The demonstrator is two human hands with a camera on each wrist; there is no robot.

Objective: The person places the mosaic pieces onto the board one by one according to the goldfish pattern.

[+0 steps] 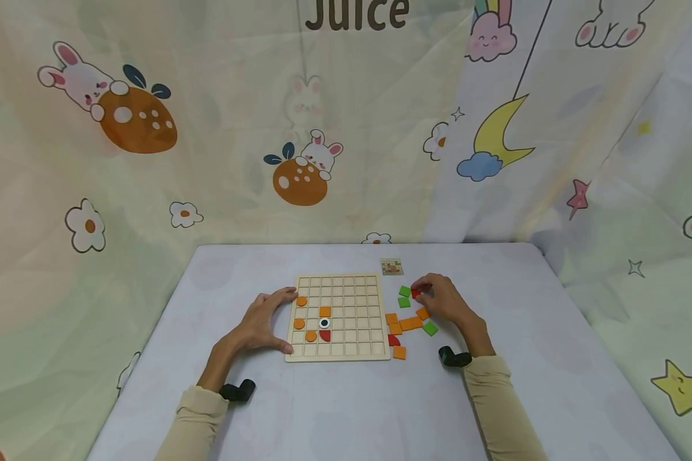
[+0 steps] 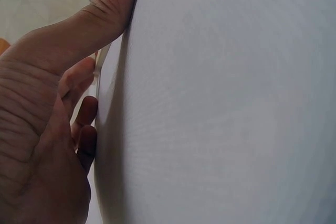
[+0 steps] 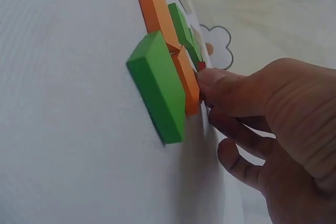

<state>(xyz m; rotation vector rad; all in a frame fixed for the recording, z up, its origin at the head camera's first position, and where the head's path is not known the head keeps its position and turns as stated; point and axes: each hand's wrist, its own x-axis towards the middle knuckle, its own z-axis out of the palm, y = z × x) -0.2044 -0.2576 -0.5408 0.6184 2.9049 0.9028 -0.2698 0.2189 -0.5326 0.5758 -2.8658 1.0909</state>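
Note:
A pale wooden grid board (image 1: 352, 307) lies on the table, its left side touched by my left hand (image 1: 261, 323). The thumb rests at the lower left corner and the fingers reach the upper left edge. On the board are orange round pieces (image 1: 299, 324), an orange square (image 1: 325, 312), a black-and-white ring-like piece (image 1: 324, 323) and a red quarter-round piece (image 1: 325, 335). Right of the board, my right hand (image 1: 443, 299) pinches a small red piece (image 1: 415, 292) between thumb and fingertips, its shape mostly hidden. Near it lie green squares (image 1: 404, 302) and an orange square (image 1: 423, 313).
More orange blocks (image 1: 411, 323), a green square (image 1: 430, 328) and another red piece (image 1: 393, 340) lie along the board's right side. A small patterned card (image 1: 391, 267) is behind the board. A printed cloth (image 1: 236, 179) hangs beyond the white table (image 1: 334, 410).

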